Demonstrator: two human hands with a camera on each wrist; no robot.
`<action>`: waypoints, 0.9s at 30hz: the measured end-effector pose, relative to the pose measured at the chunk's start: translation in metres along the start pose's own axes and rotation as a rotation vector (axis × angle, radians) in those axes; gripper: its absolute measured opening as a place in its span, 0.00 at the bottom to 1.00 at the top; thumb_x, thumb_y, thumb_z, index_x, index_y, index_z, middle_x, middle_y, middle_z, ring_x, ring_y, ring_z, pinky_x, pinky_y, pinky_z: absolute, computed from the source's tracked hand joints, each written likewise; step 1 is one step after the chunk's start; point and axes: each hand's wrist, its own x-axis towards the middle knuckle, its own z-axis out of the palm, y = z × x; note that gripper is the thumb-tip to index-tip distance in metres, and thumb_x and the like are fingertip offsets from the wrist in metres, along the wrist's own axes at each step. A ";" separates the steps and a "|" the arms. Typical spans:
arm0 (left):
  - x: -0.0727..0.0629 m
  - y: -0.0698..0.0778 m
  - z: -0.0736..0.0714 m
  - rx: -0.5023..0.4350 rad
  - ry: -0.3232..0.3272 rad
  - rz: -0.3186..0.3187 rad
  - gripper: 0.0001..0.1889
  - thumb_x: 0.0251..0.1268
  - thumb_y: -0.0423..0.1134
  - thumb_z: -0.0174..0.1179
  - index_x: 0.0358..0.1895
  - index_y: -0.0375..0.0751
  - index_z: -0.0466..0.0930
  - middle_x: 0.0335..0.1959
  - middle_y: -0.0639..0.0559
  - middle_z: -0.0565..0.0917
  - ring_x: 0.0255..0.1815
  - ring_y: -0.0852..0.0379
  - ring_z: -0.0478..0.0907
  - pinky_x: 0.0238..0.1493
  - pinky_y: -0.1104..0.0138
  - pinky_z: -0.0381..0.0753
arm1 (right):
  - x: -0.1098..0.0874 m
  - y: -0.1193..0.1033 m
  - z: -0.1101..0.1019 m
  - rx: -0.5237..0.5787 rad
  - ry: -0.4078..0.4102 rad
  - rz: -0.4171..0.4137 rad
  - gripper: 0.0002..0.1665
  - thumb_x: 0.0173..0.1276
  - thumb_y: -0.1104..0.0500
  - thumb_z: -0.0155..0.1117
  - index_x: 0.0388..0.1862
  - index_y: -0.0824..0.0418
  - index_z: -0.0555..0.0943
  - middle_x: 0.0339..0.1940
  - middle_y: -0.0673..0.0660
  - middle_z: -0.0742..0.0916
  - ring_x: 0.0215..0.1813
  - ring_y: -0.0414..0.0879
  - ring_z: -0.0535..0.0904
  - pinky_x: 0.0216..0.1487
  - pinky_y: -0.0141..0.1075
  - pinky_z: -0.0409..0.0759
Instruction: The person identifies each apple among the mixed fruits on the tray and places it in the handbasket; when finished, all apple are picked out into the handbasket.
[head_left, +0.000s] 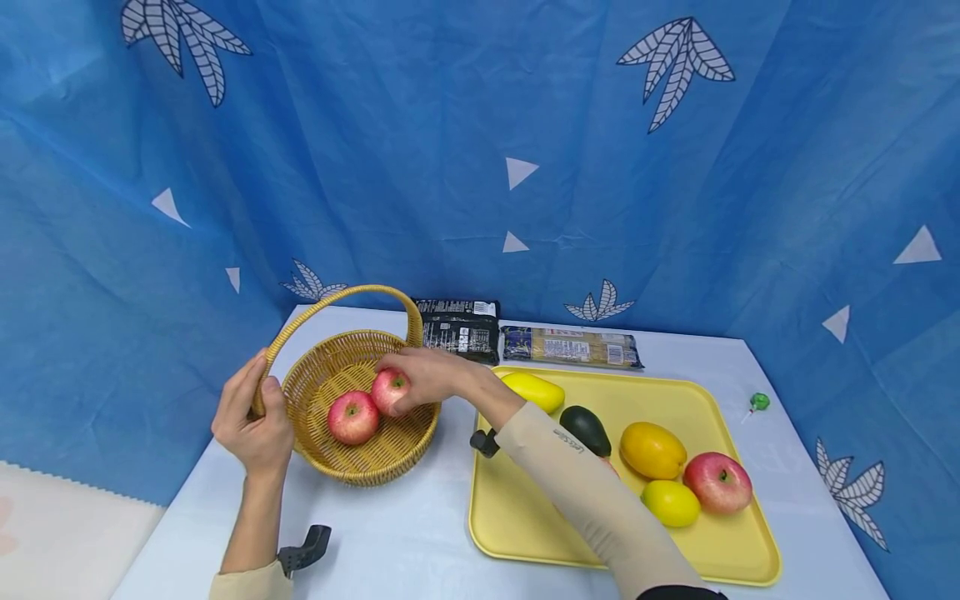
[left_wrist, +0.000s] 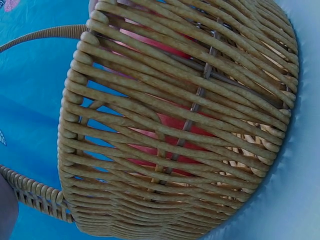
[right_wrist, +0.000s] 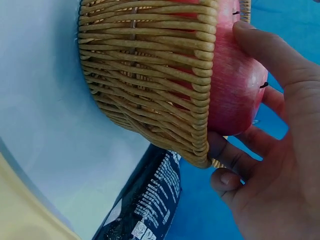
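Note:
A woven wicker basket [head_left: 360,475] stands on the left of the table, its arched handle [head_left: 352,291] raised. My left hand [head_left: 258,425] grips the handle at its near left end. In the basket lies one red apple [head_left: 352,417]. Beside it, my right hand [head_left: 429,379] holds a second apple [head_left: 389,388] between thumb and fingers. In the right wrist view that apple [right_wrist: 235,90] shows at the basket's rim [right_wrist: 202,75], with the fingers around its side. The left wrist view shows mostly basket weave [left_wrist: 165,120], with red fruit behind the gaps.
A yellow tray [head_left: 525,542] on the right holds a yellow mango-like fruit [head_left: 652,450], a lemon [head_left: 671,503], an avocado [head_left: 585,429], a large apple [head_left: 717,483] and a long yellow fruit [head_left: 534,390]. Behind lie a black packet [head_left: 457,333] and a noodle packet [head_left: 570,347]. A green lollipop [head_left: 760,402] lies far right.

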 end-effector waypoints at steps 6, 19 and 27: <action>0.000 0.000 0.000 0.003 -0.010 0.000 0.17 0.65 0.40 0.67 0.41 0.23 0.87 0.43 0.37 0.89 0.46 0.49 0.87 0.51 0.72 0.83 | 0.004 0.000 0.003 -0.027 -0.012 -0.004 0.42 0.59 0.37 0.72 0.71 0.40 0.69 0.65 0.46 0.77 0.61 0.42 0.77 0.62 0.46 0.76; 0.000 -0.001 0.000 0.000 -0.003 -0.005 0.18 0.65 0.41 0.68 0.41 0.23 0.87 0.43 0.36 0.89 0.46 0.48 0.87 0.52 0.71 0.83 | 0.011 -0.003 0.005 -0.071 -0.017 0.002 0.43 0.59 0.35 0.72 0.72 0.36 0.68 0.68 0.46 0.76 0.60 0.43 0.77 0.63 0.47 0.75; 0.000 -0.002 0.000 -0.012 -0.002 -0.005 0.18 0.64 0.40 0.68 0.41 0.23 0.86 0.43 0.36 0.89 0.46 0.48 0.87 0.52 0.71 0.83 | 0.015 -0.005 0.008 -0.126 -0.010 0.001 0.44 0.59 0.34 0.72 0.73 0.37 0.67 0.68 0.46 0.76 0.62 0.45 0.77 0.63 0.47 0.75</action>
